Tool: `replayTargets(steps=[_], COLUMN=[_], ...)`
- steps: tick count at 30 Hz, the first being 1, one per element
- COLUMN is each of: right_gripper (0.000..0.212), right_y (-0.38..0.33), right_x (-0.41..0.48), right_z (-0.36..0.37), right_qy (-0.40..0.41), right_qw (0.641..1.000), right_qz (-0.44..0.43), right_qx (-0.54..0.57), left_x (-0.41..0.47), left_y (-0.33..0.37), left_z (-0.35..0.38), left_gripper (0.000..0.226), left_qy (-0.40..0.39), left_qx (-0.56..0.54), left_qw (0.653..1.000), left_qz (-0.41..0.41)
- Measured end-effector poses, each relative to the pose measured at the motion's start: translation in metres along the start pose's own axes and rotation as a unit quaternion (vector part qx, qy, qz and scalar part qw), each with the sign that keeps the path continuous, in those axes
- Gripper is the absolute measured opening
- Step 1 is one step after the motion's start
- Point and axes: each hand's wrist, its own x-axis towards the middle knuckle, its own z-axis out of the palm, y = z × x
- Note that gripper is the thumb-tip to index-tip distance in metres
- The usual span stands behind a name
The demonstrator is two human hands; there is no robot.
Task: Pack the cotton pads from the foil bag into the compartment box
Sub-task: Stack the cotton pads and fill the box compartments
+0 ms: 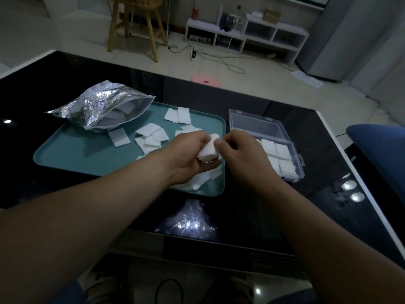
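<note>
My left hand point(189, 155) grips a small stack of white cotton pads point(208, 151) over the right edge of a teal tray point(87, 154). My right hand point(240, 148) pinches the top of that same stack with its fingertips. Several loose cotton pads point(150, 137) lie scattered on the tray. The silver foil bag point(98, 108) lies open on its side at the tray's far left corner, with pads showing inside. The clear compartment box point(285, 159) stands open just right of the tray, its lid tilted back and several compartments filled with pads.
The tray and box rest on a glossy black table point(306, 216) with white edges. A blue cushion point(379, 145) sits past the table's right edge. A wooden stool point(133, 29), white shelves point(247, 34), cables and a pink object lie on the floor beyond.
</note>
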Motion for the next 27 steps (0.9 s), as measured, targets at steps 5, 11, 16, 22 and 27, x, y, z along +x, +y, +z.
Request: replayTargets(steps=[5,11,16,22,27], right_gripper=[0.023,0.009,0.009,0.006,0.007], right_y=[0.006,0.021,0.063,0.090,0.091], right_x=[0.005,0.021,0.056,0.079,0.086], right_z=[-0.006,-0.017,-0.043,-0.036,-0.018], right_qy=[-0.009,-0.004,0.087,0.096,0.056], right_qw=[0.991,0.986,0.964,0.970,0.978], right_qz=[0.096,0.126,0.191,0.196,0.189], right_qx=[0.090,0.109,0.164,0.108,0.063], left_x=[0.001,0.015,0.051,0.071,0.079], left_y=[-0.009,-0.007,0.010,-0.004,-0.018], left_z=[0.019,0.044,0.039,0.039,0.040], left_gripper=[0.026,0.041,0.044,0.042,0.040], left_qy=[0.038,0.047,0.106,0.060,0.059], left_qx=[0.103,0.196,0.354,0.563,0.646], left_qw=[0.993,0.974,0.910,0.796,0.729], left_qz=[0.052,0.099,0.186,0.215,0.218])
